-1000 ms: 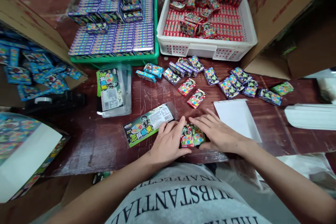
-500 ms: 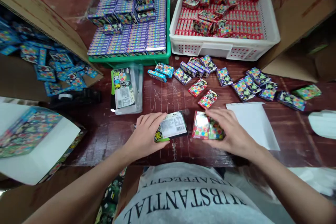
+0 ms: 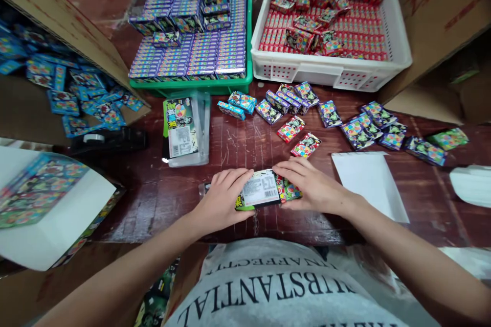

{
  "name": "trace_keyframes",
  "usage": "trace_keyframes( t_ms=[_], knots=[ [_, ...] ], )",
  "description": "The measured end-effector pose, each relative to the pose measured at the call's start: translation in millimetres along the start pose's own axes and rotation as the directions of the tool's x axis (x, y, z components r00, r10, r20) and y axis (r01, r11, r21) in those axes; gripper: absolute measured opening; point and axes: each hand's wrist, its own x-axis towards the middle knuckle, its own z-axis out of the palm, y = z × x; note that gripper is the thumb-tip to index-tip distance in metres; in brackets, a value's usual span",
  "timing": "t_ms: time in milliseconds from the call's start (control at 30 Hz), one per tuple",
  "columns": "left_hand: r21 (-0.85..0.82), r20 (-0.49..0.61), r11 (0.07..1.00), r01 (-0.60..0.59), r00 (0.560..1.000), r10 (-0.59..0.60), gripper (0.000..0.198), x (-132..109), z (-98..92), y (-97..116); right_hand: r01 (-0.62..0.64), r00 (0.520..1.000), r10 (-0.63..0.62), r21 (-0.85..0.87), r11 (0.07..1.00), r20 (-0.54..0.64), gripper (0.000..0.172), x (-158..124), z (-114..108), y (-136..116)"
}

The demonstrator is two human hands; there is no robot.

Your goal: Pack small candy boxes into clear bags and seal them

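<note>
My left hand (image 3: 224, 199) is closed around a clear plastic sleeve with a printed card (image 3: 262, 187) that carries a white barcode label. At the sleeve's right end, my right hand (image 3: 310, 186) grips small red and green candy boxes (image 3: 289, 191) side by side. Their left ends meet the sleeve's end and are partly covered by it; how deep they sit inside I cannot tell. Just beyond the hands lie two loose red boxes (image 3: 306, 145). More clear sleeves with a printed card (image 3: 181, 130) are stacked to the left.
Behind stand a green crate (image 3: 230, 84) of purple boxes and a white basket (image 3: 303, 72) of red boxes. Loose purple boxes (image 3: 329, 113) lie along the middle. A tape dispenser (image 3: 111, 139) and cardboard box (image 3: 95, 56) are left; white paper (image 3: 370, 184) is right.
My right hand has moved left with the red and green boxes, bringing them against the sleeve's end. My left hand has shifted slightly right with the sleeve.
</note>
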Motion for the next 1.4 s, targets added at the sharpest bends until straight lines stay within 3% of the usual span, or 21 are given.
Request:
trace_keyframes(
  t_ms=[67, 133, 300, 567, 733, 833, 900, 967, 1100, 1167, 1233, 1333, 1400],
  knots=[
    [0.012, 0.027, 1.000, 0.015, 1.000, -0.015, 0.093, 1.1, 6.2, -3.2, -0.053, 0.999, 0.053, 0.003, 0.999, 0.012, 0.111, -5.9, 4.4, 1.3],
    [0.026, 0.047, 1.000, 0.011, 0.999, -0.013, 0.095, 1.9, 9.6, -6.6, -0.106, 0.994, 0.107, -0.012, 0.994, 0.018, 0.117, -14.1, 2.3, 2.8],
    [0.026, 0.049, 0.999, -0.025, 0.999, 0.023, 0.092, 8.4, 9.0, -5.5, -0.080, 0.996, 0.081, -0.016, 0.997, 0.039, 0.083, -18.9, -9.6, 8.2],
    [-0.045, -0.016, 0.999, -0.010, 1.000, 0.009, 0.091, 15.3, 6.2, 2.3, -0.053, 0.998, 0.051, 0.047, 0.998, 0.044, 0.081, -0.8, -22.7, 22.7],
    [-0.053, -0.167, 0.987, 0.150, 0.973, -0.157, 0.089, 24.8, 10.6, 22.3, -0.063, 0.997, 0.069, 0.111, 0.992, -0.046, 0.088, 5.1, -31.6, 13.4],
    [-0.164, -0.271, 0.932, 0.324, 0.893, -0.358, 0.096, 35.7, 14.6, 41.0, -0.215, 0.926, 0.307, 0.359, 0.908, -0.221, 0.090, 4.3, -21.0, 1.8],
    [-0.314, -0.268, 0.881, 0.354, 0.857, -0.440, 0.105, 43.5, 17.8, 50.8, -0.257, 0.837, 0.477, 0.576, 0.776, -0.269, 0.070, 4.6, -9.2, -3.7],
    [-0.485, -0.226, 0.823, 0.295, 0.867, -0.444, 0.105, 49.8, 20.8, 55.1, -0.249, 0.785, 0.564, 0.703, 0.666, -0.256, 0.047, 5.5, 0.2, -5.3],
    [-0.742, -0.113, 0.651, 0.160, 0.927, -0.357, 0.060, 55.6, 22.9, 45.9, -0.263, 0.812, 0.552, 0.724, 0.638, -0.191, 0.029, 3.9, 4.0, -0.6],
    [-0.816, -0.049, 0.555, 0.160, 0.938, -0.344, 0.048, 56.3, 21.2, 37.2, -0.280, 0.833, 0.535, 0.725, 0.629, -0.142, 0.027, 2.0, 5.5, 0.7],
    [-0.869, -0.005, 0.467, 0.166, 0.939, -0.343, 0.042, 57.2, 18.1, 29.3, -0.278, 0.810, 0.568, 0.758, 0.591, -0.146, 0.034, 1.8, 12.3, -1.6],
    [-0.892, 0.017, 0.422, 0.165, 0.943, -0.333, 0.030, 59.8, 11.8, 20.3, -0.199, 0.667, 0.698, 0.841, 0.503, -0.260, 0.046, 5.7, 29.4, -11.5],
    [-0.882, -0.001, 0.443, 0.160, 0.940, -0.341, 0.021, 62.1, 8.3, 16.1, -0.163, 0.586, 0.752, 0.865, 0.474, -0.301, 0.042, 9.9, 38.5, -19.4]
  ],
)
